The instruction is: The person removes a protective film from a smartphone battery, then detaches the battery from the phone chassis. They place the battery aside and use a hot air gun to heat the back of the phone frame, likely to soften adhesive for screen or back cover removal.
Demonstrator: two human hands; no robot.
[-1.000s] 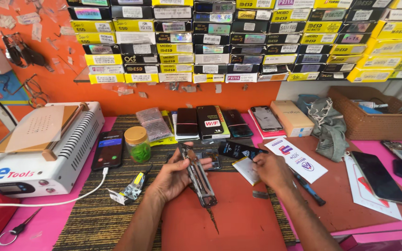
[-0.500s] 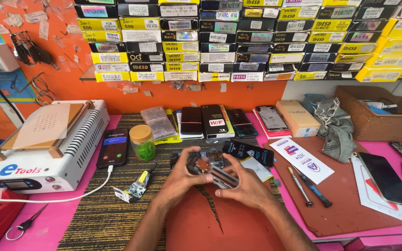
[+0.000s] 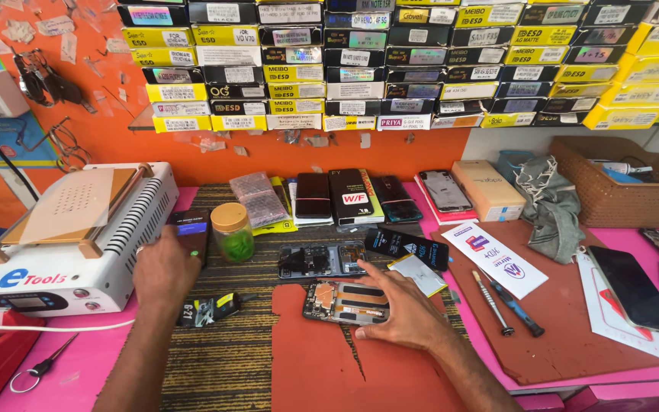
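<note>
An opened phone (image 3: 342, 300) with its inner parts showing lies on the red mat (image 3: 322, 366). My right hand (image 3: 404, 311) holds its right end, thumb below and fingers spread above. My left hand (image 3: 165, 271) has reached left to a dark phone (image 3: 193, 230) lying beside the white heating machine (image 3: 70, 236). Its fingertips are at that phone's lower edge, and no grip shows. A second opened phone (image 3: 320, 259) lies just behind the first. A green jar with a tan lid (image 3: 232, 231) stands between the dark phone and the opened ones.
Two screwdrivers (image 3: 506, 304) lie on the brown mat to the right, beside printed cards (image 3: 493, 258). Several phones (image 3: 351, 195) lean against the orange wall under shelves of boxes. A wicker basket (image 3: 612, 200) and a grey cloth (image 3: 554, 210) are at the back right. Tweezers (image 3: 38, 368) lie front left.
Both hands held the opened phone above the mat. It now lies on the mat under my right hand, and my left hand has let go and moved left to the dark phone.
</note>
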